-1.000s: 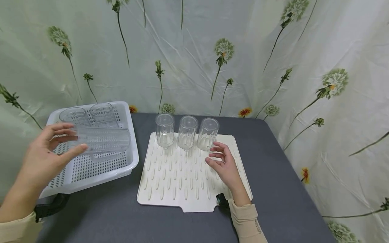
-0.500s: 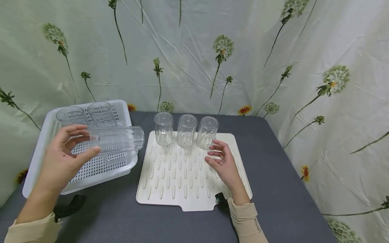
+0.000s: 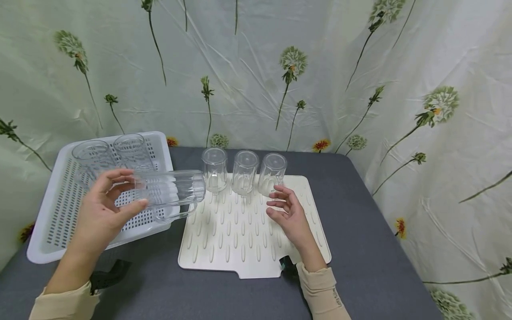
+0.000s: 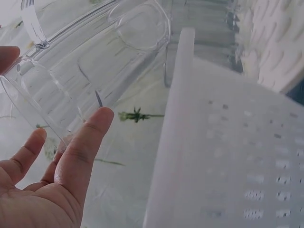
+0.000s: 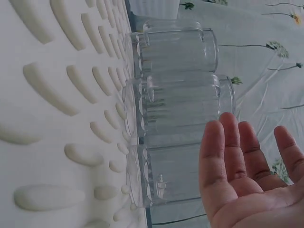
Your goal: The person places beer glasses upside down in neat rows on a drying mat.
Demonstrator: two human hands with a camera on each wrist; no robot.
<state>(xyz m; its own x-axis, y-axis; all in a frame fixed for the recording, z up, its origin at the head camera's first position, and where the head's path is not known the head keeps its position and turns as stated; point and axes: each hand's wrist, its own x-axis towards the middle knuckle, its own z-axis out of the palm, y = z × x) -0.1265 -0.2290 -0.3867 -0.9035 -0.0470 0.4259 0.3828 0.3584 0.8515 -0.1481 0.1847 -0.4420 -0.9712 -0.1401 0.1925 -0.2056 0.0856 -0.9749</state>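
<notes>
My left hand (image 3: pixel 105 209) holds a clear glass mug (image 3: pixel 176 186) by its rim end, thumb on one side and fingers on the other. The mug lies sideways in the air, base to the right and handle toward me, over the basket's right edge. Three more glass mugs (image 3: pixel 245 173) stand upside down in a row along the back of a white ridged draining mat (image 3: pixel 236 249). Beside the rightmost of these, my right hand (image 3: pixel 294 218) hovers with loosely bent fingers and holds nothing. In the right wrist view that hand (image 5: pixel 251 185) shows its fingers apart from the glass.
A white perforated plastic basket (image 3: pixel 40 249) stands at the left with glass mugs (image 3: pixel 134 153) inside at its back. A dark grey cloth (image 3: pixel 372 249) covers the table. Behind it hangs a curtain (image 3: pixel 248 80) printed with dandelions.
My left hand has carried the glass mug rightward from over the basket toward the mat, and its handle now shows below. The right hand has stayed almost still.
</notes>
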